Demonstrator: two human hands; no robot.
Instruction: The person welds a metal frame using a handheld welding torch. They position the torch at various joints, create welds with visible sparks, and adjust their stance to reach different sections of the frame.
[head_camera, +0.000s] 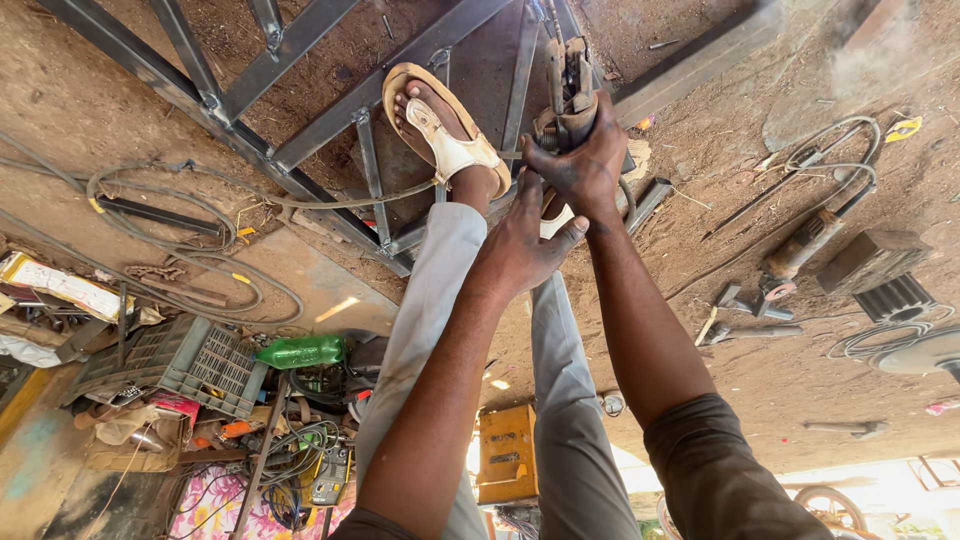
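My right hand (585, 165) is closed around a worn metal clamp-like tool (572, 85) that points down at a steel bar frame (330, 125) lying on the dirt. My left hand (522, 240) sits just below it, against the right wrist, thumb spread out. Its fingers are hidden, so I cannot tell whether it holds anything. A foot in a tan and white sandal (445, 135) rests on the frame just left of the tool. Grey-trousered legs (560, 400) run between my arms.
Cables (170, 245) loop over the ground at left, near a grey plastic crate (190, 365), a green bottle (300, 351) and a yellow box (507, 452). At right lie a power tool (800, 250) with its cord, black ribbed blocks (880, 275) and loose metal pieces.
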